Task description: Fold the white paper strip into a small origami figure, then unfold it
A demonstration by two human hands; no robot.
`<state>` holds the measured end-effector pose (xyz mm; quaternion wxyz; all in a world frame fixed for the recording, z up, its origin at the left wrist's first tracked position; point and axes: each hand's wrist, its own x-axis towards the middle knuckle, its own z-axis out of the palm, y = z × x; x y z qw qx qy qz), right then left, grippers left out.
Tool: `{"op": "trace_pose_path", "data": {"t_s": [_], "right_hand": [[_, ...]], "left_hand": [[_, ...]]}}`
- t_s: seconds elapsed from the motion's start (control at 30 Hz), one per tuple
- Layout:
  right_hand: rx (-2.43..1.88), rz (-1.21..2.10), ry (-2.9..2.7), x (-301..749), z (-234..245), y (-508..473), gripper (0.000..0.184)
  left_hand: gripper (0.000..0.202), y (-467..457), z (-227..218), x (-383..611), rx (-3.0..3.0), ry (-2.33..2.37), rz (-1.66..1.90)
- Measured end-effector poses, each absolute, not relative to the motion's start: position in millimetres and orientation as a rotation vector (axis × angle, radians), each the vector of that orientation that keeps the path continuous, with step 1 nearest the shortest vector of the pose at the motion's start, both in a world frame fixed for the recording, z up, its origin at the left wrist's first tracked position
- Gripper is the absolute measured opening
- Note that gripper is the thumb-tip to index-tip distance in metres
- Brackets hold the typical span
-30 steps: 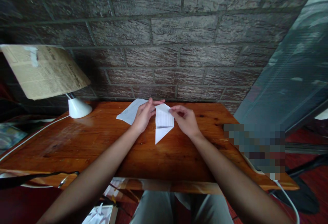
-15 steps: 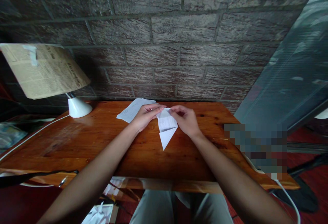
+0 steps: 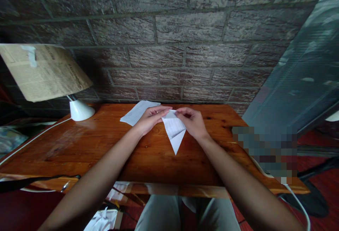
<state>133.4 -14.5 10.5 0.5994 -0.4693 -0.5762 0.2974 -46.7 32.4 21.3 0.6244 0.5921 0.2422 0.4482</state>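
A folded sheet of white paper (image 3: 174, 128) hangs between my two hands above the wooden table, its pointed end turned toward me. My left hand (image 3: 152, 119) pinches its upper left edge, thumb on top. At the upper right edge, my right hand (image 3: 192, 121) grips the paper between thumb and fingers. Faint writing or lines show on the paper's middle part, with creases across the top and near the point. Behind my left hand lies a stack of white paper sheets (image 3: 137, 113), partly covered by that hand.
A lamp with a newsprint shade (image 3: 45, 70) and white base (image 3: 81, 110) stands at the table's left. The wooden table (image 3: 100, 143) meets a brick wall (image 3: 169, 58). A blurred-out object (image 3: 267, 155) is at the right edge. Below the table, a box (image 3: 118, 220) holds crumpled white paper.
The paper's lower point has swung slightly right, and its lower part lies more in line with the rest. Both hands keep their hold in nearly the same place.
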Motion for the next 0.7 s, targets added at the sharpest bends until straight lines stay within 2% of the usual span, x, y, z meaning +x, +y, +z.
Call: {"op": "trace_pose_path", "data": {"t_s": [0.4,0.7], "right_hand": [[-1.037,0.692,-1.345,132.4,11.8,-14.4,0.026],[-1.06,0.537,-1.408,132.8,10.9,-15.1,0.028]], "left_hand": [[0.03,39.9,15.0,-49.4,1.346,0.583,1.035],[0.027,35.5,16.0,-47.3,1.587,0.622,1.031]]}}
